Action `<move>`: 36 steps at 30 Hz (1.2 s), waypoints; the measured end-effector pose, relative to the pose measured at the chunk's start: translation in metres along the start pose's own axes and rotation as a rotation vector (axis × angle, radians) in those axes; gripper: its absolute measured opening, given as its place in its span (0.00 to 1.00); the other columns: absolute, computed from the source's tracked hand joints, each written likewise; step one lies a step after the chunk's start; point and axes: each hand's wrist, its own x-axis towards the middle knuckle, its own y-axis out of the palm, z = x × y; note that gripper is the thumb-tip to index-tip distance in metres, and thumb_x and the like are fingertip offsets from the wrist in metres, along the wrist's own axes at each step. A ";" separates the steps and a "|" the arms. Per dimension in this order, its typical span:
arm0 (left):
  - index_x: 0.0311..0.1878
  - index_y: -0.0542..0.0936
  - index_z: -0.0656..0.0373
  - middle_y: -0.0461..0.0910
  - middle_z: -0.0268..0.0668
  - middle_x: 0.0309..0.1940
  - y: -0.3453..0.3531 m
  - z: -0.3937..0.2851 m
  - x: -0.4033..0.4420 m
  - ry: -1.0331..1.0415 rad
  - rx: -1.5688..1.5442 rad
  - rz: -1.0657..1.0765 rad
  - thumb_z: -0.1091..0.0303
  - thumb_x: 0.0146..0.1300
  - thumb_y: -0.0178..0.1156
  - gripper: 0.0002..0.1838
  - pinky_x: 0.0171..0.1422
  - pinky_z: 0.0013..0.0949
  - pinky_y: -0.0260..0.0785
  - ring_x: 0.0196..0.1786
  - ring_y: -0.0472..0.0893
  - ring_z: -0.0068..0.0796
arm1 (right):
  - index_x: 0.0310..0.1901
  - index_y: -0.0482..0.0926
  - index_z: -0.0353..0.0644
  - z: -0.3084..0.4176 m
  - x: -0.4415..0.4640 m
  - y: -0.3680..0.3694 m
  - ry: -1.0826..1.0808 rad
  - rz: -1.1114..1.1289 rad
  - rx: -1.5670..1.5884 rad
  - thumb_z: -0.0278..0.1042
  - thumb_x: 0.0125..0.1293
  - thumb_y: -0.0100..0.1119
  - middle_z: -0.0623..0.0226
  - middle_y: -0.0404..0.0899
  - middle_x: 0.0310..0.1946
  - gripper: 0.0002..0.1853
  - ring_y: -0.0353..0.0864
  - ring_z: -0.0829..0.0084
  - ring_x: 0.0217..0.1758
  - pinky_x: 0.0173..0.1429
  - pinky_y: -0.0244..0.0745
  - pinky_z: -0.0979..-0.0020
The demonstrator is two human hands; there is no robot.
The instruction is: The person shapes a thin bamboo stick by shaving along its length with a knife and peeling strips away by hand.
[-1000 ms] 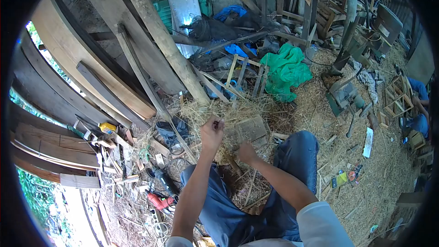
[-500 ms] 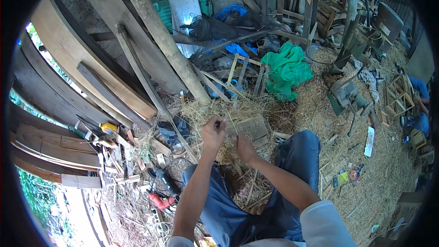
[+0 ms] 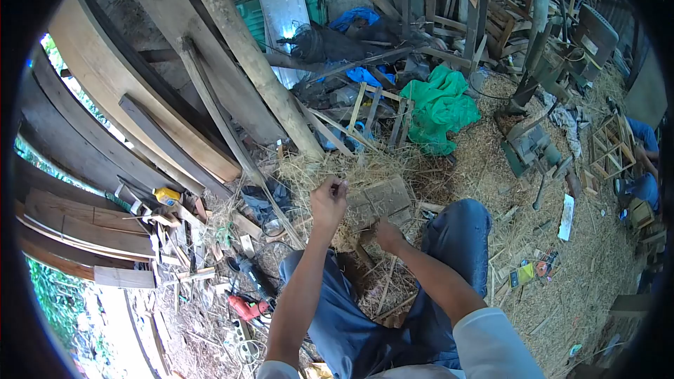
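Note:
My left hand is raised over the straw between my knees, its fingers curled closed; whatever they hold is too small to make out. Lower and to the right, my right hand is closed beside the near edge of a wooden block. Its fingertips are partly hidden, so what it grips cannot be made out. Bits of straw lie on the block and around it.
Loose straw and wood shavings cover the ground. A red power tool lies left of my legs. Ahead is a green plastic sheet; long boards lean at left. Another person's blue-clothed leg shows far right.
My right hand has moved down and slightly right, away from my left hand, uncovering more of the block. A thin pale strand seen between the hands before no longer shows. My left hand stays put.

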 end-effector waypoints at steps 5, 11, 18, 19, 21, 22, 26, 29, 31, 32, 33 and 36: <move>0.32 0.75 0.65 0.83 0.41 0.23 0.000 0.001 -0.001 -0.029 -0.023 -0.004 0.72 0.62 0.60 0.06 0.33 0.27 0.74 0.30 0.85 0.27 | 0.59 0.53 0.24 0.039 -0.001 -0.049 0.515 -0.006 0.530 0.37 0.61 0.59 0.40 0.78 0.37 0.34 0.79 0.46 0.46 0.48 0.74 0.53; 0.30 0.75 0.64 0.79 0.39 0.20 0.002 0.010 -0.002 0.069 -0.084 -0.120 0.72 0.60 0.61 0.07 0.28 0.28 0.68 0.22 0.79 0.27 | 0.62 0.55 0.23 0.030 -0.014 -0.051 0.433 0.024 0.416 0.31 0.62 0.48 0.38 0.77 0.36 0.29 0.77 0.42 0.46 0.48 0.73 0.53; 0.44 0.71 0.67 0.80 0.47 0.38 -0.034 0.010 -0.011 -0.211 -0.970 -0.166 0.68 0.69 0.51 0.10 0.44 0.34 0.78 0.38 0.83 0.36 | 0.34 0.78 0.32 0.023 -0.002 -0.044 0.375 -0.042 0.244 0.37 0.63 0.50 0.50 0.80 0.33 0.14 0.80 0.48 0.37 0.41 0.74 0.56; 0.44 0.71 0.67 0.80 0.47 0.38 -0.038 0.015 -0.012 -0.202 -0.985 -0.196 0.68 0.69 0.51 0.10 0.44 0.34 0.78 0.38 0.83 0.36 | 0.28 0.80 0.34 0.022 0.001 -0.050 0.334 -0.039 0.192 0.38 0.63 0.51 0.53 0.81 0.31 0.15 0.80 0.50 0.34 0.38 0.74 0.56; 0.42 0.71 0.67 0.80 0.45 0.36 -0.047 0.025 -0.015 -0.325 -1.052 -0.230 0.68 0.69 0.52 0.10 0.44 0.33 0.78 0.38 0.83 0.35 | 0.23 0.82 0.36 0.019 0.007 -0.069 0.267 -0.024 0.106 0.39 0.64 0.52 0.56 0.81 0.30 0.18 0.81 0.52 0.31 0.36 0.74 0.56; 0.41 0.72 0.67 0.79 0.44 0.33 -0.051 0.025 -0.017 -0.345 -1.088 -0.278 0.67 0.69 0.53 0.10 0.43 0.32 0.77 0.37 0.83 0.34 | 0.33 0.79 0.36 0.022 0.012 -0.091 0.353 -0.077 0.306 0.39 0.65 0.50 0.59 0.79 0.27 0.15 0.75 0.60 0.25 0.30 0.69 0.61; 0.40 0.73 0.65 0.79 0.42 0.31 -0.063 0.025 -0.022 -0.327 -1.184 -0.392 0.67 0.69 0.53 0.09 0.41 0.32 0.77 0.36 0.82 0.33 | 0.46 0.75 0.37 0.055 -0.018 -0.203 0.380 -0.111 1.715 0.47 0.69 0.48 0.68 0.73 0.24 0.19 0.58 0.81 0.13 0.18 0.54 0.77; 0.40 0.73 0.65 0.78 0.40 0.29 -0.069 0.023 -0.024 -0.315 -1.168 -0.445 0.66 0.68 0.55 0.10 0.39 0.32 0.78 0.34 0.82 0.32 | 0.52 0.71 0.36 0.056 -0.046 -0.246 0.219 0.022 1.826 0.56 0.71 0.43 0.66 0.76 0.25 0.27 0.55 0.86 0.13 0.16 0.49 0.80; 0.40 0.73 0.65 0.77 0.39 0.29 -0.070 0.021 -0.026 -0.234 -1.188 -0.402 0.65 0.67 0.56 0.11 0.37 0.32 0.77 0.33 0.82 0.31 | 0.48 0.72 0.34 0.064 -0.058 -0.255 0.289 0.021 1.756 0.52 0.70 0.48 0.67 0.75 0.25 0.24 0.54 0.86 0.12 0.15 0.48 0.80; 0.40 0.73 0.65 0.77 0.39 0.29 -0.069 0.019 -0.026 -0.233 -1.206 -0.421 0.65 0.67 0.56 0.11 0.37 0.32 0.77 0.33 0.82 0.31 | 0.47 0.73 0.34 0.064 -0.062 -0.252 0.262 -0.020 1.701 0.50 0.70 0.49 0.67 0.75 0.26 0.23 0.54 0.87 0.12 0.15 0.48 0.81; 0.40 0.72 0.65 0.77 0.39 0.29 -0.069 0.019 -0.026 -0.211 -1.189 -0.437 0.65 0.67 0.56 0.11 0.37 0.32 0.77 0.33 0.82 0.32 | 0.47 0.73 0.33 0.064 -0.065 -0.250 0.233 -0.061 1.647 0.48 0.70 0.51 0.67 0.76 0.26 0.21 0.55 0.87 0.12 0.15 0.49 0.81; 0.40 0.72 0.65 0.78 0.40 0.29 -0.068 0.019 -0.026 -0.192 -1.161 -0.471 0.66 0.67 0.56 0.11 0.37 0.31 0.77 0.33 0.82 0.32 | 0.42 0.74 0.34 0.067 -0.061 -0.247 0.214 -0.085 1.607 0.42 0.68 0.55 0.67 0.76 0.28 0.15 0.57 0.87 0.13 0.16 0.51 0.82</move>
